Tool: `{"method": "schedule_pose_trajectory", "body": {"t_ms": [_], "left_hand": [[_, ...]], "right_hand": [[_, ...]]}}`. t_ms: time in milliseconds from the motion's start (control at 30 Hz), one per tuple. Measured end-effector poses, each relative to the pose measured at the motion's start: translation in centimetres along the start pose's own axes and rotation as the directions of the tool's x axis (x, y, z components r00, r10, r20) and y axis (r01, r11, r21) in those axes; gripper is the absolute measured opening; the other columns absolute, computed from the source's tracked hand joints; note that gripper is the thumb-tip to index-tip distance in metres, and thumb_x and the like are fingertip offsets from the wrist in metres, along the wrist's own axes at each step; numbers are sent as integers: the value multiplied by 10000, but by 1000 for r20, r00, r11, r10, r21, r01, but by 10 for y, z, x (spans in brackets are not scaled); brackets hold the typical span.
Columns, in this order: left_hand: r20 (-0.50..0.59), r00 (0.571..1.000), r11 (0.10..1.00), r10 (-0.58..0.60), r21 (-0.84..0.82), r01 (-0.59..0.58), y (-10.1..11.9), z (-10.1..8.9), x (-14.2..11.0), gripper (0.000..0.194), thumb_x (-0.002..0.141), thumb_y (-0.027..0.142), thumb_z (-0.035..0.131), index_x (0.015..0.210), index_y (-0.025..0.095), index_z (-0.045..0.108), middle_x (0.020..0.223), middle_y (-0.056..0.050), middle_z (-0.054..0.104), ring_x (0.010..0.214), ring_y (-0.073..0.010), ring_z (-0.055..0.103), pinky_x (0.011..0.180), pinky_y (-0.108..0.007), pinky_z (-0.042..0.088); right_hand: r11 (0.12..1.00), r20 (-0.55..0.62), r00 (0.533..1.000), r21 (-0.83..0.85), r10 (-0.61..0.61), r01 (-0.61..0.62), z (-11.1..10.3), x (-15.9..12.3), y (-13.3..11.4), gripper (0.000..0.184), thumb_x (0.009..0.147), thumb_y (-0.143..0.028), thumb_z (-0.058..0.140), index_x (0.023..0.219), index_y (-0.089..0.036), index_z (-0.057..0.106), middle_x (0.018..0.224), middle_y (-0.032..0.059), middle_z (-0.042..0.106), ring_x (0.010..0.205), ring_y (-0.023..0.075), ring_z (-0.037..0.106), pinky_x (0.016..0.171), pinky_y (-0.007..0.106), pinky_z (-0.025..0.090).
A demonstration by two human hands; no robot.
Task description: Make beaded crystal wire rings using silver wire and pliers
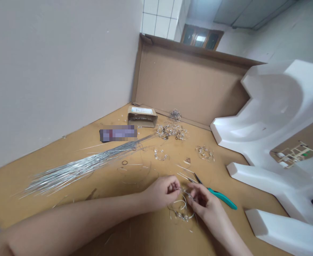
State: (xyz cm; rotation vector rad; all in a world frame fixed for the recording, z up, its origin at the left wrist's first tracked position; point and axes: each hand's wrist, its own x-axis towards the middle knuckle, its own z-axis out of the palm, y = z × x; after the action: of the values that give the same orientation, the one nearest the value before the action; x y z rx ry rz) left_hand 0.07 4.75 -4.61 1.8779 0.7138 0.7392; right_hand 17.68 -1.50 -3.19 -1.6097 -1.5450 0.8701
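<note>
Near the front of the tan work surface, my left hand (165,192) pinches thin wire at one side of a beaded wire loop (182,215). My right hand (203,201) grips the same piece from the other side, its fingers closed on the wire. The loop hangs between and below both hands, with clear beads along its lower part. Just beyond my right hand lie pliers with teal handles (223,198), their dark tips pointing away to the left. A few cut wire pieces (185,174) rest beside the tips.
A long bundle of straight silver wires (78,167) spreads across the left. Behind it are a blurred-out phone-shaped item (118,133) and a small open cardboard box (142,119). Beaded pieces (172,131) are heaped farther back; another ring (204,153) lies apart. White foam blocks (274,227) line the right.
</note>
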Motion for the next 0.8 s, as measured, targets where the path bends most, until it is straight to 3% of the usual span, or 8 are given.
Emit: {"method": "schedule_pose_trajectory", "body": {"t_ms": [233, 500, 800], "left_hand": [[-26, 1000, 998, 4, 63, -3, 2, -2, -1, 81, 725, 205, 498, 798, 170, 491, 612, 60, 427, 517, -52, 370, 478, -163, 295], [-54, 997, 968, 60, 248, -44, 1, -4, 0, 89, 670, 176, 511, 758, 175, 510, 730, 27, 461, 580, -68, 418, 551, -184, 341], [-52, 997, 942, 63, 334, -42, 4, -6, 1, 73, 642, 166, 485, 713, 173, 471, 692, 28, 455, 579, -79, 409, 531, -189, 321]], "right_hand": [[983, 60, 997, 177, 40, -50, -1, -3, -7, 379, 703, -298, 561, 1062, -189, 504, 823, 28, 615, 761, 158, 559, 653, 258, 427], [971, 66, 989, 188, 135, -145, 4, -5, -11, 421, 686, -291, 565, 1076, -166, 469, 689, -4, 639, 589, 121, 533, 563, 233, 392], [955, -3, 977, 210, 215, -209, 6, -3, -16, 454, 631, -304, 590, 1046, -150, 489, 710, 33, 672, 646, 161, 585, 615, 269, 426]]}}
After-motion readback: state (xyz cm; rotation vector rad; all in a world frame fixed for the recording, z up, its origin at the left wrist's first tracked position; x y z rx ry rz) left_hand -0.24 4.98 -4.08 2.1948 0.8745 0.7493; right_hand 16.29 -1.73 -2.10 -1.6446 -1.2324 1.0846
